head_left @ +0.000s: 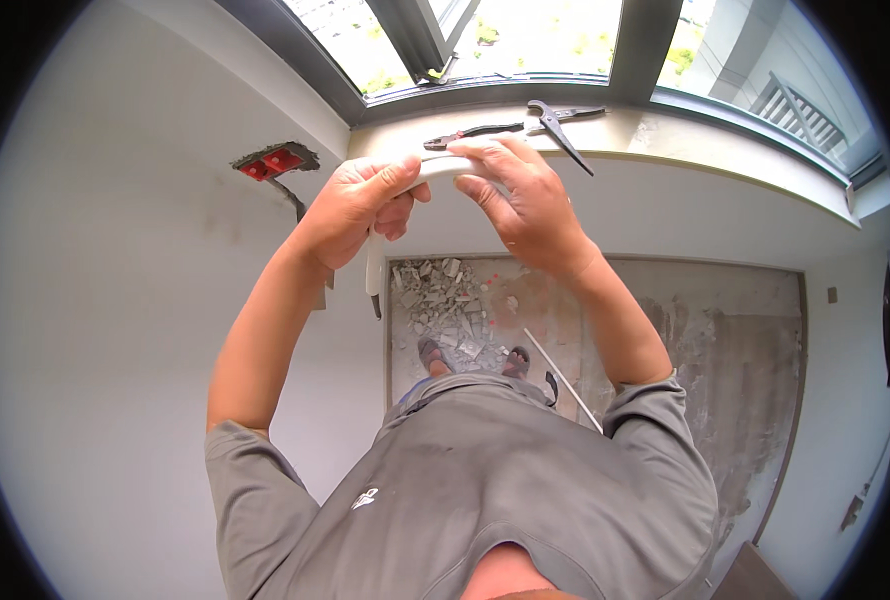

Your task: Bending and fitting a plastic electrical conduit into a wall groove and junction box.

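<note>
A white plastic pipe (443, 170) runs between my two hands, held up in front of the window sill. It arches slightly from one hand to the other. My left hand (360, 205) is closed around it, thumb on top. My right hand (525, 195) pinches its other end between thumb and fingers. Below my left hand hangs a white length (373, 270) with a dark tip; the hand hides whether it joins the pipe. Just beyond my right hand, pliers (455, 138) and a dark cutter-like hand tool (555, 125) lie on the sill.
The window sill (685, 148) runs below an open window frame (405, 40). Red electrical boxes (277, 160) sit in the left wall, a cable channel below them. Broken rubble (440, 300) lies on the floor near my feet, with a thin white pipe (563, 378) to the right.
</note>
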A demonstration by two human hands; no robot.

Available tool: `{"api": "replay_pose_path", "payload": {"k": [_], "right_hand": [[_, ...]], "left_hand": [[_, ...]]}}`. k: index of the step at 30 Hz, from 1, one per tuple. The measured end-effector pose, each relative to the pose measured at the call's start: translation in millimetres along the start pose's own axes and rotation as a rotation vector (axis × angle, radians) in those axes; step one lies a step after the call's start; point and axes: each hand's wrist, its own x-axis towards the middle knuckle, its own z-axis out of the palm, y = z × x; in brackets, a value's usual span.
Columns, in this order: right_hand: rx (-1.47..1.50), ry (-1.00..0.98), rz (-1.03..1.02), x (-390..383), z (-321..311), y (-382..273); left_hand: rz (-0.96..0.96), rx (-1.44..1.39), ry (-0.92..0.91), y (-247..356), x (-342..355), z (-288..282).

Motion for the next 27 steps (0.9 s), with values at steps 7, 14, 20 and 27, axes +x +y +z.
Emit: {"api": "replay_pose_path", "payload": {"k": [7,14,20,27], "right_hand": [[1.299,0.072,0.419,-24.6,29.5,-7.5],[2.082,0.014,-0.033,42.8,19.0,4.2],[1.994,-0.245,-0.173,40.4,4.9,-12.3],[1.896,-0.400,-0.197,33.4,-20.3,-33.3]], "left_hand": [[0.234,-0.461,-0.326,-4.7,5.7,1.5],[0.190,-0.425,-0.420,-10.4,7.5,30.7],[0.140,-0.354,-0.553,7.3,-6.3,26.9],[-0.055,-0.262,-0.563,31.7,-33.2,41.8]]}}
